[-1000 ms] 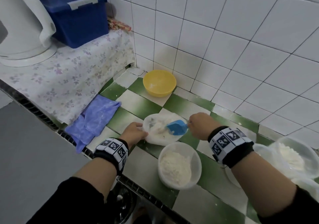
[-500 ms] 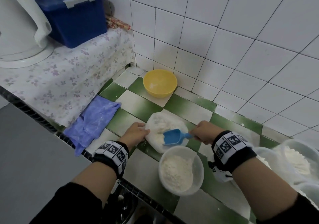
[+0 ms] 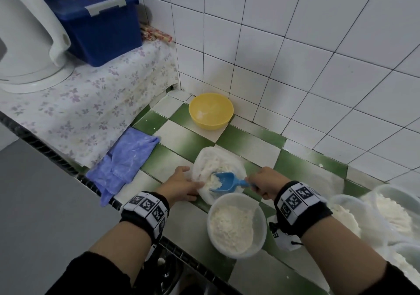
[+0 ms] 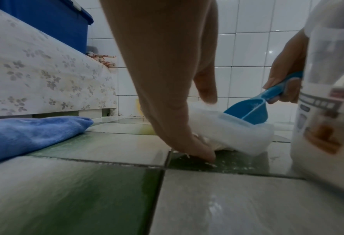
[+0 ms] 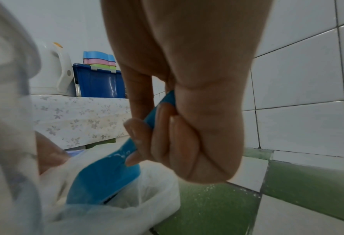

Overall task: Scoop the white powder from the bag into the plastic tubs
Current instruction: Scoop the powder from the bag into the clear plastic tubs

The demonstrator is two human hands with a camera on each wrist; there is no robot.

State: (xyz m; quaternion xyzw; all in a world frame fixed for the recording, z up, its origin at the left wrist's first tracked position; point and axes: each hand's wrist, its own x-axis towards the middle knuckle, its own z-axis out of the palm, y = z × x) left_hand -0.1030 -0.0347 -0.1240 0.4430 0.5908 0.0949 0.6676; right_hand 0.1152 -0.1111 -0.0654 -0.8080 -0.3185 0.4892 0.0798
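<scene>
A white plastic bag (image 3: 218, 160) of white powder lies open on the green-and-white tiled counter (image 3: 181, 135). My left hand (image 3: 181, 184) holds the bag's left edge, fingers (image 4: 189, 143) down at the counter and thumb at the rim. My right hand (image 3: 263, 183) grips the handle of a blue scoop (image 3: 223, 182), fingers (image 5: 163, 143) curled round it. The scoop bowl (image 4: 249, 112) sits in the bag's near mouth with powder in it. Just in front stands a clear plastic tub (image 3: 236, 224), partly filled with powder.
More tubs with powder (image 3: 397, 210) crowd the right edge. A yellow bowl (image 3: 211, 110) stands by the tiled wall, and a blue cloth (image 3: 125, 160) lies left of the bag. On a raised flowered shelf are a white kettle (image 3: 27, 45) and a blue box (image 3: 100, 24).
The scoop has drawn through the powder toward the bag's near edge and now carries powder, closer to the tub. My left hand stays on the bag.
</scene>
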